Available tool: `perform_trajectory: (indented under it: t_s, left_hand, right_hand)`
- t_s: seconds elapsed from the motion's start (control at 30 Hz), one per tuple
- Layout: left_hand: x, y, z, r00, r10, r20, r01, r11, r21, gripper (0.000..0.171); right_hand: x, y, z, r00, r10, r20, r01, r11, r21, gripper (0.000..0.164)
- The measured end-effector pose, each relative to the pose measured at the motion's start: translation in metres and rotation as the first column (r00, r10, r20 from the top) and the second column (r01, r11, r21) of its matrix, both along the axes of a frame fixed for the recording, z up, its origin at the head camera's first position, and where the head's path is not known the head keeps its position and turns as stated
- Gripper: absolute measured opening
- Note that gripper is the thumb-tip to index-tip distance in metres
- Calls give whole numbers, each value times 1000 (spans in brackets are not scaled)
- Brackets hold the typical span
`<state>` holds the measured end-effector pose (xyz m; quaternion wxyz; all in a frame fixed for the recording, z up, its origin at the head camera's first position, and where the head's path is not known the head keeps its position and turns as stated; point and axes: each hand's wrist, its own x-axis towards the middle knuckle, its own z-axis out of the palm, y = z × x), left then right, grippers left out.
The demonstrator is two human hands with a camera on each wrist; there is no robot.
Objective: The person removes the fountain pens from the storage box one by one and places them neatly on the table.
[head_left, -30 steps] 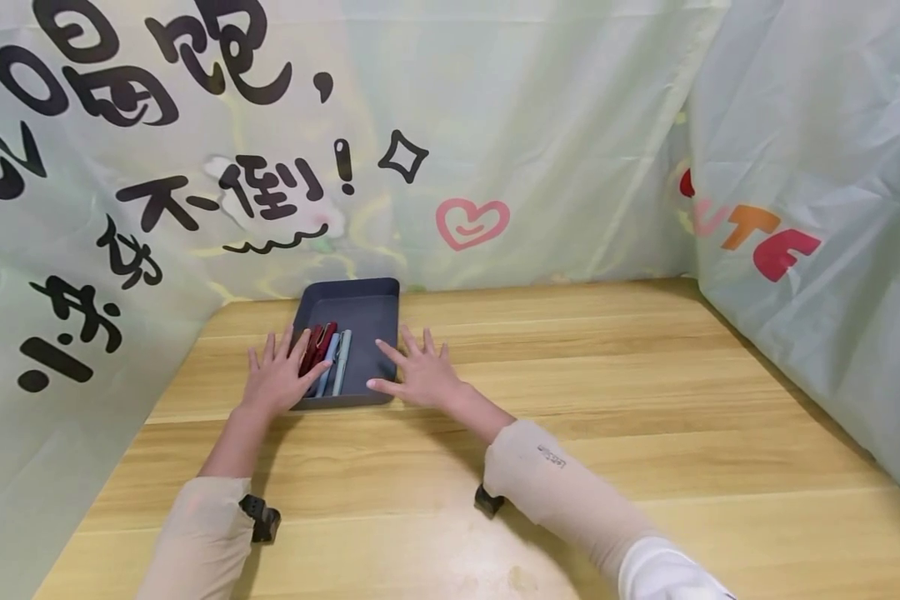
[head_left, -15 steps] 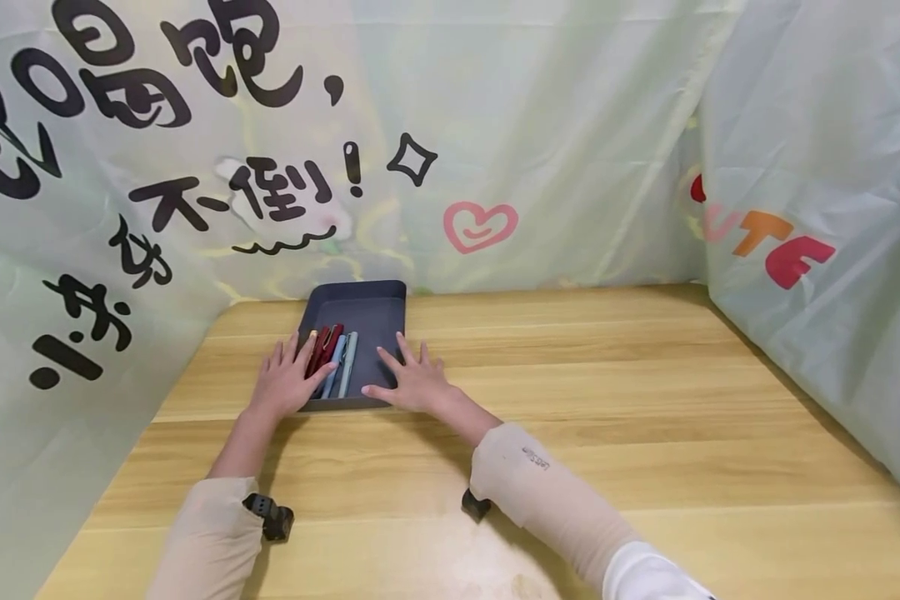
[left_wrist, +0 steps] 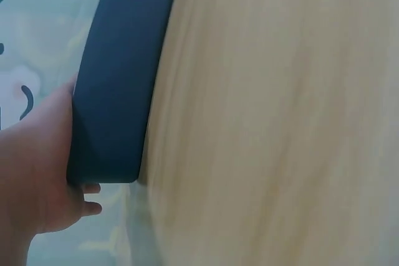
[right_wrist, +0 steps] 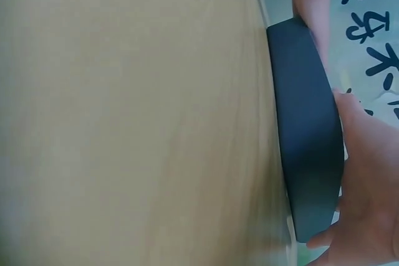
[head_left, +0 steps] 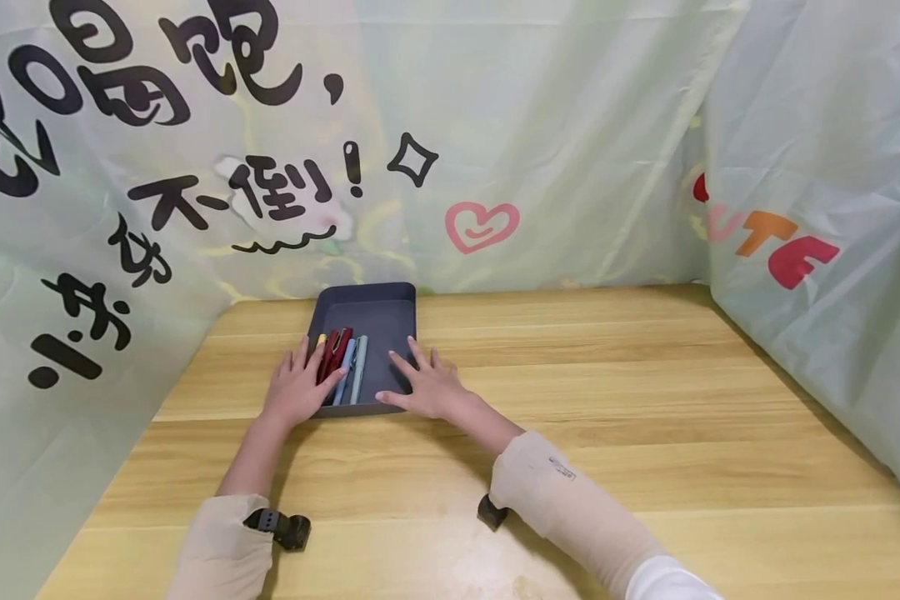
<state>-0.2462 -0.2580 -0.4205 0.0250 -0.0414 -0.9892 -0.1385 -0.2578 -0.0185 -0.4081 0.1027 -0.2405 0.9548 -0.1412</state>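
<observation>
In the head view, my left hand (head_left: 296, 387) lies along the near-left side of a dark blue-grey tray (head_left: 390, 312), fingers spread and thumb reaching over the rim. My right hand (head_left: 431, 390) is at the near-right side, fingers spread, with the thumb over the tray's inside. Pens lie in the tray's left part: dark red pens (head_left: 334, 354), a blue pen (head_left: 344, 371) and a pale blue pen (head_left: 359, 371). A yellow end (head_left: 321, 340) shows beside the left fingers. Both wrist views show the tray's outer wall (left_wrist: 121, 85) with a hand against it.
The tray rests on a wood-grain table (head_left: 607, 400), near its back edge. Behind and to the right hang printed curtains (head_left: 570, 150) with lettering and a pink heart (head_left: 482, 227). A small black camera (head_left: 288, 529) is strapped at the left wrist.
The tray has shifted slightly to the right and nearer, and both hands have moved with it. The pens keep their places inside it.
</observation>
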Motion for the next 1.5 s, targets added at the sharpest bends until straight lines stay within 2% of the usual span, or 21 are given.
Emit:
perform_trajectory:
  t_s: [0.27,0.63,0.97,1.17,1.5]
  left_hand:
    - [8,20,1,1000,-10,-9,10,1000,12,75]
    - [22,42,-2,1000,16,11,-16,999,33,75]
    - [26,55,-3,1000,21,5,-21,998,59,75]
    - [31,63,-2,1000,21,5,-21,999,33,76]
    - [36,76,0,999,39,-1,-39,998,53,74]
  right_hand:
    - [8,20,-1,1000,6,-3,-6,998,-55,79]
    - [22,42,-6,1000,13,-10,-14,996,-83,79]
    - [28,55,-8,999,18,-49,-24,992,-125,78]
    - [31,63,-9,999,17,-51,-24,990,-136,78]
    - [35,74,-7,998,13,-56,-21,988,-156,77]
